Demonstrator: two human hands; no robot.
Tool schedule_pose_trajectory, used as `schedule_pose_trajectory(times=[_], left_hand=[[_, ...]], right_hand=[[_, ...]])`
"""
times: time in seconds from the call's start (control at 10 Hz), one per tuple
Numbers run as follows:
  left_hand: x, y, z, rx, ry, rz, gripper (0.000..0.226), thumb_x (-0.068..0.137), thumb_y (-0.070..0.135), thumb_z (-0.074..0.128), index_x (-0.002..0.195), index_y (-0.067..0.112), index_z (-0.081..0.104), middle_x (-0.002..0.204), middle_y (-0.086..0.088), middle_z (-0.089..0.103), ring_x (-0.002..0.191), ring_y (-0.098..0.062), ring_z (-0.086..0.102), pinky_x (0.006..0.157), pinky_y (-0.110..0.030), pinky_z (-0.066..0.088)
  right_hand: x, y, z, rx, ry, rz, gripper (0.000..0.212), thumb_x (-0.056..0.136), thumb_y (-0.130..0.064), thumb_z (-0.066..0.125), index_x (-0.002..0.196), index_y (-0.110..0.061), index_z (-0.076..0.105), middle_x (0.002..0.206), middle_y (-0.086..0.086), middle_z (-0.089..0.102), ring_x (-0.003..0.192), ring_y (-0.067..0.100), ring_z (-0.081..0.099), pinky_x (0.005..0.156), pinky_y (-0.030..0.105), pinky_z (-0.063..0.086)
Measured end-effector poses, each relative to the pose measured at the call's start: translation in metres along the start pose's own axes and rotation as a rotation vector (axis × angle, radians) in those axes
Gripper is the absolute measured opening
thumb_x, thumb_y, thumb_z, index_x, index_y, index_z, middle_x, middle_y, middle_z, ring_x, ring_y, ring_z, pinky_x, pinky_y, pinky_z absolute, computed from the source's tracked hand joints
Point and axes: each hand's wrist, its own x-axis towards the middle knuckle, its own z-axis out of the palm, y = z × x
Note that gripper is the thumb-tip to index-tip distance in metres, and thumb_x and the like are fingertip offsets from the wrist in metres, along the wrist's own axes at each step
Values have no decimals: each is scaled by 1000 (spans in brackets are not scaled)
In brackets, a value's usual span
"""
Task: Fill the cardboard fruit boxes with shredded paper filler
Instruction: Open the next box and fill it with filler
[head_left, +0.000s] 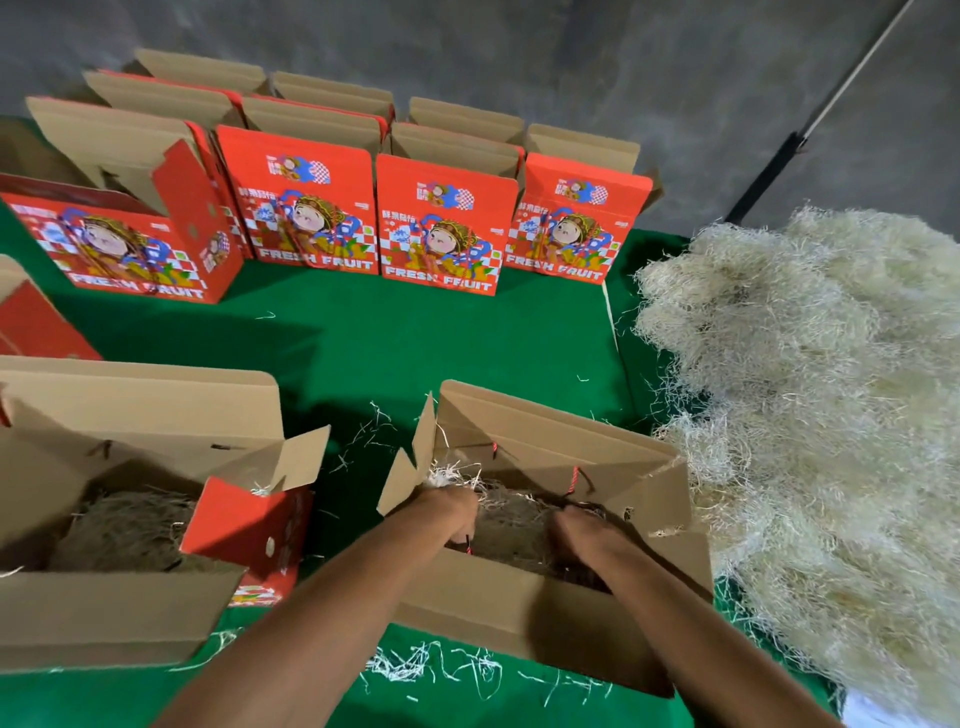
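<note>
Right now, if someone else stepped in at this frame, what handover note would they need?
Left hand and right hand: both down inside the open box in front, on the shredded paper there; fingers hidden, grip unclear.
Filler pile: heaped at the right.
Done: the left box already holds filler.
Left: finish the front box, then the printed boxes standing at the back, contents not visible.

One head-worn wide-angle view only, looking forward and steeply down, very near both forearms, green table (395, 343) filling the middle, grey floor at the top edge, edges bent by the lens
</note>
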Motion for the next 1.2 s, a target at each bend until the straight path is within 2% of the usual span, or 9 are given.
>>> schedule_pose_trajectory(times=[0.2, 0.4, 0.5, 0.7, 0.8, 0.9, 1.0, 1.1, 1.2], left_hand=[[0, 8, -8, 217, -179, -56, 26, 92, 24, 58, 113, 11, 63, 116, -11, 67, 107, -30, 65, 100, -44, 50], [11, 18, -13, 332, 322, 137, 32, 89, 21, 68, 119, 12, 65, 113, -8, 67, 106, -25, 63, 91, -40, 53], [21, 17, -5, 216, 158, 137, 48, 89, 6, 65, 136, 11, 54, 139, -15, 53, 129, -33, 50, 107, -47, 44], [37, 16, 7, 417, -57, -129, 75, 91, 26, 69, 155, 19, 31, 164, -19, 14, 148, -41, 16, 117, -56, 12], [37, 14, 7, 454, -27, -137, 90, 90, 37, 68, 159, 18, 13, 163, -20, 14, 146, -39, 19, 117, -51, 14], [26, 14, -1, 411, -9, -137, 83, 90, 33, 66, 157, 14, 20, 160, -20, 24, 146, -38, 24, 118, -51, 18], [10, 27, -15, 437, 86, -51, 41, 92, 18, 66, 132, 13, 60, 129, -12, 61, 118, -33, 57, 98, -48, 45], [-4, 39, -24, 392, 225, 80, 26, 89, 10, 66, 114, 13, 69, 103, -9, 68, 95, -31, 65, 84, -44, 52], [-2, 37, -15, 86, 118, 141, 35, 90, 0, 61, 124, 8, 60, 119, -12, 63, 106, -29, 62, 90, -40, 52]], right_hand=[[2, -2, 0, -64, -116, -87, 37, 97, -40, 58, 127, -19, 64, 127, 7, 66, 117, 28, 62, 93, 37, 47], [5, -17, -22, -84, 150, -123, 33, 95, -5, 57, 127, -10, 61, 125, 14, 64, 117, 34, 61, 90, 41, 47], [6, -14, -8, 27, 52, -243, 27, 99, -11, 52, 124, -12, 62, 122, 16, 62, 114, 38, 59, 89, 42, 46], [18, -15, -7, -75, -154, -170, 44, 98, -35, 59, 137, -17, 50, 147, 15, 45, 130, 35, 50, 101, 39, 44], [16, -12, -9, -124, -169, -108, 65, 94, -44, 63, 151, -32, 35, 159, 13, 24, 142, 44, 32, 113, 58, 35], [10, -11, -10, -38, -133, -72, 80, 91, -47, 67, 158, -34, 23, 162, 14, 20, 145, 41, 28, 118, 54, 29], [9, -11, -9, 70, -27, -34, 54, 98, -26, 61, 148, -16, 44, 143, 12, 52, 130, 32, 50, 106, 40, 42], [10, -22, -21, -2, 29, 16, 39, 95, -14, 60, 133, -10, 55, 128, 11, 61, 119, 32, 59, 89, 37, 47], [14, -28, -20, -54, 19, 94, 36, 99, -13, 56, 135, -5, 57, 131, 13, 63, 122, 30, 60, 99, 36, 49]])
